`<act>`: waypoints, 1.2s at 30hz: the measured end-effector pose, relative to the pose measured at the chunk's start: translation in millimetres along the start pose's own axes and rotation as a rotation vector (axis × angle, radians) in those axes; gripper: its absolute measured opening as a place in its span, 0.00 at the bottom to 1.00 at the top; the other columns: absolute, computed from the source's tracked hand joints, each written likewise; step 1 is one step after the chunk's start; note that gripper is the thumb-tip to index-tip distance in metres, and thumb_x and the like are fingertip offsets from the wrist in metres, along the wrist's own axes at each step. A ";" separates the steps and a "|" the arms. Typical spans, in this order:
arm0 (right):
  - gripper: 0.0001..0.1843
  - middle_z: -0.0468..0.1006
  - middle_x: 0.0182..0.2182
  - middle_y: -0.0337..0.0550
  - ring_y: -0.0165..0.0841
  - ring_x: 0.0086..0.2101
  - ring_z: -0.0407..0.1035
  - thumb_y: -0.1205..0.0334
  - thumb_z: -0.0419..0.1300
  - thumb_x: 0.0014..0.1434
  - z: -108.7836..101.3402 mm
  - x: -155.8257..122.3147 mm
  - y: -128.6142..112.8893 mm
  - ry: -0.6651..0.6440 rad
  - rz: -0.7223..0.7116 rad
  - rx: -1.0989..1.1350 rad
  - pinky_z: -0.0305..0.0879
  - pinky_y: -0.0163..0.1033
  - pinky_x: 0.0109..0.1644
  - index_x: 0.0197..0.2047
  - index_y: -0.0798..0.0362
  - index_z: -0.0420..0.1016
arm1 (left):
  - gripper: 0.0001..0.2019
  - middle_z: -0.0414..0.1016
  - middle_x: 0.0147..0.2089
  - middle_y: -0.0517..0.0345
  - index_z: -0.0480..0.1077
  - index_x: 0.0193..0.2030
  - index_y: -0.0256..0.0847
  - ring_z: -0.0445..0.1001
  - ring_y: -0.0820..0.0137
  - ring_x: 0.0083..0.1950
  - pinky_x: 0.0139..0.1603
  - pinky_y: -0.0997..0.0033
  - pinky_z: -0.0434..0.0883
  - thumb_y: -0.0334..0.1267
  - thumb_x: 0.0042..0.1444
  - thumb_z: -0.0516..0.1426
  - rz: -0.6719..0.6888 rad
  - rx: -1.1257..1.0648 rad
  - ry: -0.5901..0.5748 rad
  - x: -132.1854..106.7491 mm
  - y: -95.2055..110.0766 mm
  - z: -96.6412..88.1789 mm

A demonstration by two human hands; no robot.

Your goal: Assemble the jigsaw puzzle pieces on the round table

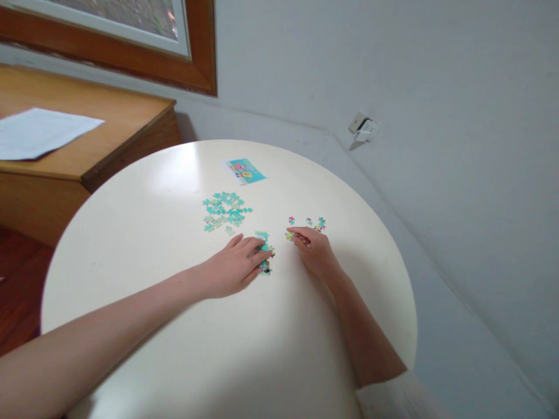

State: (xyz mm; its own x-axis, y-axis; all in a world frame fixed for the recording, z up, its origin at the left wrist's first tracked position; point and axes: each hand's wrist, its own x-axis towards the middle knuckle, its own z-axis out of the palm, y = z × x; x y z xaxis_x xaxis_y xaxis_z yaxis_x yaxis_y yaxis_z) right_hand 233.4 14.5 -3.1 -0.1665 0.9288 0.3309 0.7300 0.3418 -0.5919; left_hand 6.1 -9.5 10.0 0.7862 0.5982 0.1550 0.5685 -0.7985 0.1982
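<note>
A strip of puzzle pieces, apparently already joined, is partly covered on the table by the left hand, whose fingers are extended, slightly spread and laid over it, with nothing seen to be gripped. Just to the right of the strip, a yellow piece is met by the bent fingers of the right hand; whether it is pinched or merely touched cannot be told. Farther right of the strip, a few loose pieces are scattered, some partly hidden. Behind the strip and to its left, a heap of mostly teal pieces is spread flat, with a pale piece set apart on the side nearest the strip. Only a narrow section seems to be assembled; far more is left loose. Well behind the strip, a printed card is laid flat, its picture uncovered.
</note>
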 end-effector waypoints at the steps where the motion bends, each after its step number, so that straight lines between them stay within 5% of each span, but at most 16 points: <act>1: 0.14 0.79 0.38 0.44 0.33 0.37 0.72 0.68 0.52 0.53 -0.1 -0.1 0.0 -0.001 0.000 -0.003 0.66 0.39 0.43 0.39 0.51 0.76 | 0.19 0.62 0.55 0.44 0.60 0.58 0.40 0.61 0.59 0.57 0.59 0.51 0.58 0.35 0.60 0.47 -0.001 0.000 -0.003 0.0 0.1 -0.1; 36: 0.15 0.77 0.32 0.44 0.32 0.34 0.70 0.70 0.49 0.57 0.5 -0.2 4.1 -0.009 -0.116 -0.051 0.64 0.37 0.40 0.39 0.53 0.76 | 0.18 0.63 0.55 0.44 0.61 0.57 0.39 0.62 0.59 0.56 0.58 0.51 0.58 0.35 0.60 0.47 -0.007 0.006 -0.011 0.5 0.6 -0.4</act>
State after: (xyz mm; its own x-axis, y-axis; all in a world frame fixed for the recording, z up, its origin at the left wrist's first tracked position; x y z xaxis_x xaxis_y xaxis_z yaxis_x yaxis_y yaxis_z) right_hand 236.1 15.8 -6.0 -0.2575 0.8848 0.3883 0.7379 0.4395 -0.5121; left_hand 6.8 -9.6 10.5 0.7849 0.6030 0.1424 0.5753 -0.7946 0.1939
